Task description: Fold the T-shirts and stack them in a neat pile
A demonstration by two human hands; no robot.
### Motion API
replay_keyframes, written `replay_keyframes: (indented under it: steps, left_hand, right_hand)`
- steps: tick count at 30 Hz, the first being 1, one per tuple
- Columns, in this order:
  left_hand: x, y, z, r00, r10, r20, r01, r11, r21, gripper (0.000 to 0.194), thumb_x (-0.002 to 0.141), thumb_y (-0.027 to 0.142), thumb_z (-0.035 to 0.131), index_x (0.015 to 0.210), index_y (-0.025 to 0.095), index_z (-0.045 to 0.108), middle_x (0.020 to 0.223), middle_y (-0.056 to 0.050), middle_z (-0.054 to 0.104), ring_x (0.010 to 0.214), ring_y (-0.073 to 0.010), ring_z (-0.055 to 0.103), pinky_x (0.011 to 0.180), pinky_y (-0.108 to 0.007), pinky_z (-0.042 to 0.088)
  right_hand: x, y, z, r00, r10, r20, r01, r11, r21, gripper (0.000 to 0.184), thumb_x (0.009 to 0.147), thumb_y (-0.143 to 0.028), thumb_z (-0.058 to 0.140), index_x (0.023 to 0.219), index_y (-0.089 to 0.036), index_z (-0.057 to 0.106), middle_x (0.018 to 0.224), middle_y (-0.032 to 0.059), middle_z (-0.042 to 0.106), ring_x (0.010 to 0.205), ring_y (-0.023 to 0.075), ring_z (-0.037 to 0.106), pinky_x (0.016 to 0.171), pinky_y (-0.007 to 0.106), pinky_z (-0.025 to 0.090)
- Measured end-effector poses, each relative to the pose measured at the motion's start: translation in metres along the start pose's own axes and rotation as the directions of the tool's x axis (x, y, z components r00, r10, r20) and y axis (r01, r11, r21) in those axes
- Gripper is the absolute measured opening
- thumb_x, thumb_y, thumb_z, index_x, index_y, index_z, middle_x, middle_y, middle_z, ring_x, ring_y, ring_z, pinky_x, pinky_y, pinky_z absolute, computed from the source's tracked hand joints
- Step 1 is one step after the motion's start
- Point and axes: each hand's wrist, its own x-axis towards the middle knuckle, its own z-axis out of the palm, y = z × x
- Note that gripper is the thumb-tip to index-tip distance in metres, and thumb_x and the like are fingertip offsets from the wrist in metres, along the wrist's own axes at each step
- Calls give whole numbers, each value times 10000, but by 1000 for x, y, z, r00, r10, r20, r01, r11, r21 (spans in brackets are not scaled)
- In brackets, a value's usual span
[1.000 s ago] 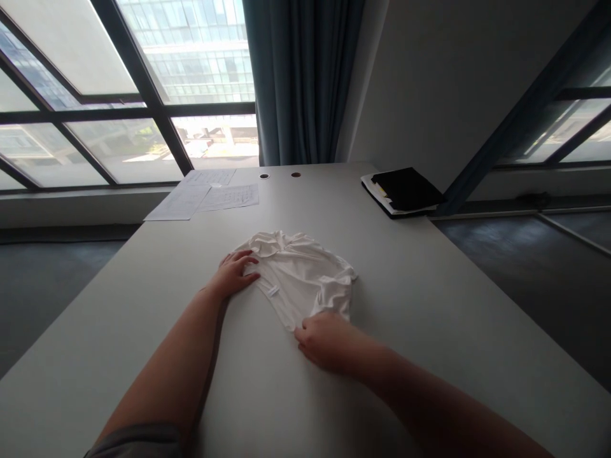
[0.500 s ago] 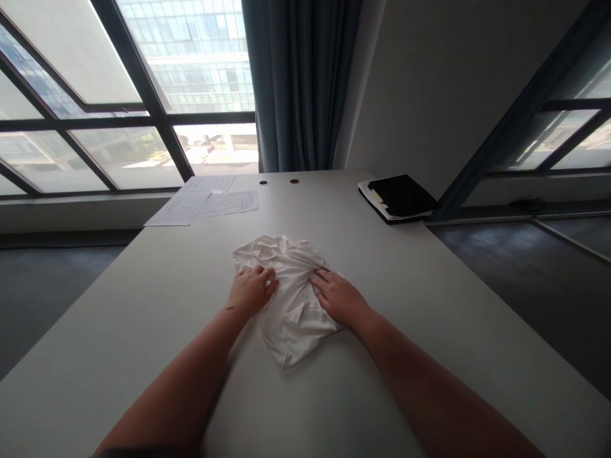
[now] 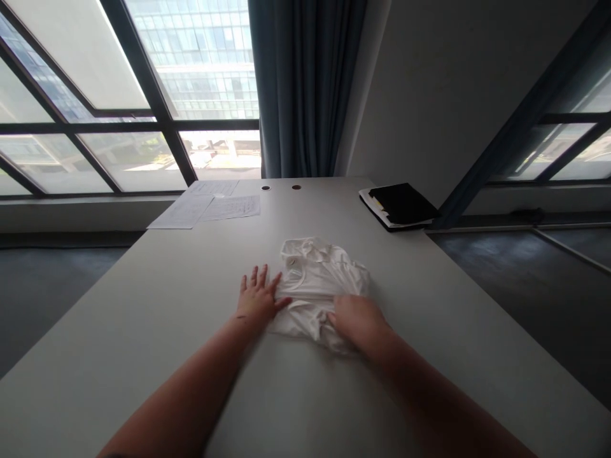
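Observation:
A crumpled white cloth garment (image 3: 317, 280), with what looks like a neckline at its upper left, lies bunched on the white table (image 3: 191, 292). At its left edge my left hand (image 3: 260, 298) rests with the fingers spread, the thumb touching the fabric. My right hand (image 3: 358, 319) is closed on the garment's lower right part, fingers curled into the cloth. Folds run between the two hands. The fingertips of my right hand are hidden by the hand itself and the fabric.
Sheets of paper (image 3: 229, 208) lie at the table's far left. A black folder (image 3: 405, 205) with papers sits at the far right edge. Two round cable holes (image 3: 296, 187) are near the far end, before a blue curtain (image 3: 305, 89) and windows.
The garment has shifted to the right and bunched up differently. My left hand has opened from curled fingers to spread ones. My right hand has moved right and closed on the cloth.

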Motion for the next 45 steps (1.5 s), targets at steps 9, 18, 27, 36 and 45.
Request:
replay_keyframes:
  steps: [9, 18, 27, 36, 45]
  left_hand:
    - [-5, -21, -48, 963, -174, -205, 204, 969, 138, 327, 1023, 369, 477, 1214, 219, 696, 1189, -146, 699, 1122, -333, 634, 980, -485, 429]
    - [-39, -35, -15, 978, -136, -156, 149, 986, 76, 532, 971, 464, 571, 1446, 225, 585, 1523, -164, 549, 1347, -362, 546, 1065, -461, 463]
    - [-20, -115, -39, 888, -415, -197, 430, 902, 33, 445, 1033, 299, 364, 1374, 202, 632, 1296, -174, 680, 1119, -340, 676, 943, -472, 519]
    - [-27, -171, -47, 752, -577, -319, 573, 811, -114, 428, 979, 244, 420, 1307, 149, 677, 1236, -206, 680, 1110, -359, 653, 960, -487, 520]
    - [-15, -75, -22, 965, -56, -256, 52, 998, -22, 458, 1016, 367, 451, 1428, 262, 620, 1500, -108, 590, 1339, -305, 559, 1144, -465, 415]
  right_hand:
    - [-30, -39, 7, 644, -698, -313, 764, 560, 322, 283, 977, -372, 632, 1202, -247, 749, 1154, 66, 780, 1044, 209, 728, 901, 289, 522]
    - [53, 39, 46, 923, -153, -353, 241, 946, 219, 293, 962, -332, 654, 1205, -191, 740, 1279, 121, 672, 1181, 258, 592, 1052, 368, 434]
    - [67, 80, 51, 852, -175, -493, 360, 880, 310, 335, 885, -88, 540, 1136, -174, 745, 1125, 103, 719, 1110, 241, 607, 1036, 351, 447]
    - [64, 176, 55, 764, 271, -585, 234, 729, 644, 172, 794, -86, 487, 795, -203, 613, 1094, 138, 699, 1011, 234, 667, 914, 328, 498]
    - [58, 142, 44, 736, 228, -637, 35, 927, 373, 409, 854, -38, 442, 1118, -134, 739, 1241, 180, 691, 1207, 278, 613, 1094, 368, 435]
